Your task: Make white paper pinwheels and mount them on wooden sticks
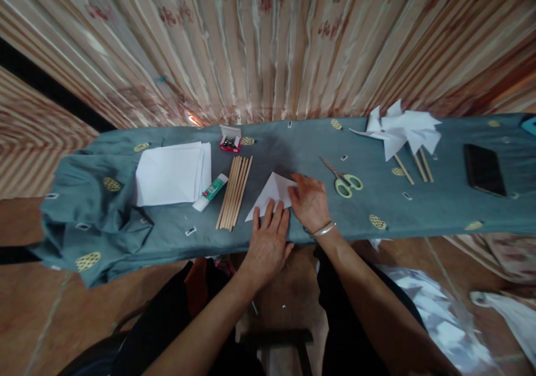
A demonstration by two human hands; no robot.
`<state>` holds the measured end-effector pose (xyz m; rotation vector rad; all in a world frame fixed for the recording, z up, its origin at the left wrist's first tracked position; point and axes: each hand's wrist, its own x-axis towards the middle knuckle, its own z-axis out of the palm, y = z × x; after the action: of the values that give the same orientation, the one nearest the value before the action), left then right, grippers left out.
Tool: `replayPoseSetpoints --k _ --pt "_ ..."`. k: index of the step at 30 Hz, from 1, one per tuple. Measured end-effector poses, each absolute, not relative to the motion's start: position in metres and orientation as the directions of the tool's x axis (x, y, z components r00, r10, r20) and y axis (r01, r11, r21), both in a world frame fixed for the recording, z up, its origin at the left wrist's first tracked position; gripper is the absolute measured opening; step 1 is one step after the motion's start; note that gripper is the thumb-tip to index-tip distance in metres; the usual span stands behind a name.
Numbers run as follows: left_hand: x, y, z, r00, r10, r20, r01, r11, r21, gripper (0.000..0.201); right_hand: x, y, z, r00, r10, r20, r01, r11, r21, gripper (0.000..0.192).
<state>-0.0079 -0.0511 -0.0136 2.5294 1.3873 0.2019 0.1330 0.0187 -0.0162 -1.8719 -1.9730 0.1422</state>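
A white sheet of paper (273,187), folded into a triangle, lies flat on the cloth-covered table near its front edge. My left hand (268,242) rests on the paper's lower edge with the fingers stretched out. At the paper's right corner is my right hand (310,202), its thumb and fingers bent against the paper; whether they pinch it is hard to see. A bundle of wooden sticks (234,193) lies just left of the paper. To the right are scissors (344,184) with green handles.
A stack of white paper (170,175), a glue stick (210,192) and a red box of small dark items (230,141) are on the left. Paper pinwheels (404,128) on sticks and a black phone (484,169) lie right. A curtain (268,47) hangs behind the table.
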Motion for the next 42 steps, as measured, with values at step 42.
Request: replayPoseSetpoints --k 42 --pt "-0.017 -0.051 -0.019 0.591 0.807 0.005 0.800 -0.587 0.124 0.068 0.173 -0.034 -0.025 -0.413 0.880 0.236 0.867 0.459 -0.194 0.041"
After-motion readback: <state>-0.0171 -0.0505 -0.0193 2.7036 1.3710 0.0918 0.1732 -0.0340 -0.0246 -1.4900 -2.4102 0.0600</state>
